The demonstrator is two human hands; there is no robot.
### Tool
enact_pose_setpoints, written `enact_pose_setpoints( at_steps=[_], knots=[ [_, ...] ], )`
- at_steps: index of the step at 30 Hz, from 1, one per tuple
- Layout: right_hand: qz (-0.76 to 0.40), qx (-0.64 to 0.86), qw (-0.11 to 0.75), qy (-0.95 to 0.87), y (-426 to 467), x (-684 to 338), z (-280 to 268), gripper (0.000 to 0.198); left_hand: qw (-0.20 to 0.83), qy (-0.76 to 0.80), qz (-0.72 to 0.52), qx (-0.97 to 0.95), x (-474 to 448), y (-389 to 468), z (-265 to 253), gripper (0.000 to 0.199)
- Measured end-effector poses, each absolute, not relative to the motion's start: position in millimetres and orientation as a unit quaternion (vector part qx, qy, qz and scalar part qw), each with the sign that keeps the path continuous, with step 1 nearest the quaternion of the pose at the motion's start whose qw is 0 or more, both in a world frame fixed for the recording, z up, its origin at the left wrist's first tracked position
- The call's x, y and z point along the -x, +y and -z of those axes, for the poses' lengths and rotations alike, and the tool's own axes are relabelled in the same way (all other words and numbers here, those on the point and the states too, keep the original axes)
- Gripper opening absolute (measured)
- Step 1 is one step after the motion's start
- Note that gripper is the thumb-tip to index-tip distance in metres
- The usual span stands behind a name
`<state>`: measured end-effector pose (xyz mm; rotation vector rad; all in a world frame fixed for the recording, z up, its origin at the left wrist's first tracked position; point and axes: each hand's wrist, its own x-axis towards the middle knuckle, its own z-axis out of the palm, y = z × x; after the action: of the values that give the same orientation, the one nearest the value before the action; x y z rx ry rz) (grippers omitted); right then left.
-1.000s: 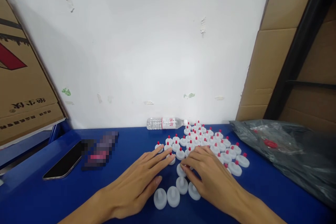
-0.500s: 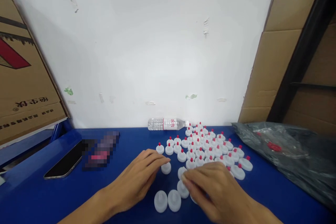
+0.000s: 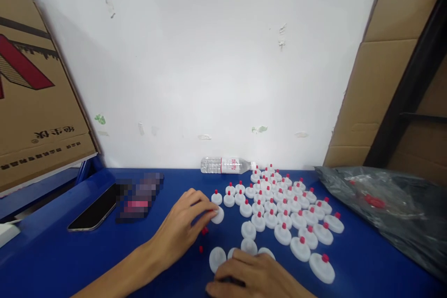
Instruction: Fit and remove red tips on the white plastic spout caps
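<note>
Your left hand (image 3: 183, 226) is curled on the blue table (image 3: 63, 260), fingertips pinching a white cap (image 3: 218, 215) at the near-left edge of the spread of caps. Just under those fingers two small red plugs (image 3: 204, 231) lie loose on the table, one close to the cap and one a little nearer you.

Your right hand (image 3: 253, 274) lies low at the bottom edge, knuckles up and fingers bent inward; whether anything is gripped beneath it cannot be told. It touches or overlaps a few plain white caps without red tips (image 3: 217, 258), which sit just ahead of its fingers, near the cap in your left hand.

Beyond and to the right, many white caps with red tips (image 3: 284, 207) stand upright in rough rows, running back toward the wall. A clear water bottle (image 3: 226, 165) lies on its side behind them, against the white wall (image 3: 209, 56).

Left of your left hand, a dark phone (image 3: 96, 209) lies flat, with a blurred object just beside it. A cardboard box (image 3: 35, 98) leans at far left. On the right lies a dark plastic bag (image 3: 387, 209), with flat cardboard (image 3: 377, 79) propped behind it.
</note>
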<state>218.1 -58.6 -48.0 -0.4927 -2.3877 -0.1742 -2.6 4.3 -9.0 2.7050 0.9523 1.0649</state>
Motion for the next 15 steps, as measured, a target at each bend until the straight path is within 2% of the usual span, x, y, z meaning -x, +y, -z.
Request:
enact_pose_setpoints(
  at_steps=[4,8,13,14,15],
  knots=[
    [0.059,0.257,0.333,-0.905,-55,-221,48,0.016,0.011,0.314,-0.402,-0.860,3,2,-1,0.013],
    [0.034,0.303,0.324,-0.896,-53,-223,47,0.025,-0.015,0.293,-0.437,-0.850,5,2,-4,0.012],
    [-0.048,0.367,0.377,-0.849,-58,-232,34,0.011,-0.048,0.194,-0.468,-0.861,5,-3,-3,0.028],
    [-0.069,0.393,0.397,-0.826,-60,-234,32,0.011,-0.048,0.171,-0.465,-0.867,5,-5,-4,0.031],
    [-0.085,0.413,0.417,-0.805,-62,-236,30,0.022,-0.046,0.151,-0.457,-0.875,4,-8,-4,0.033]
  ],
)
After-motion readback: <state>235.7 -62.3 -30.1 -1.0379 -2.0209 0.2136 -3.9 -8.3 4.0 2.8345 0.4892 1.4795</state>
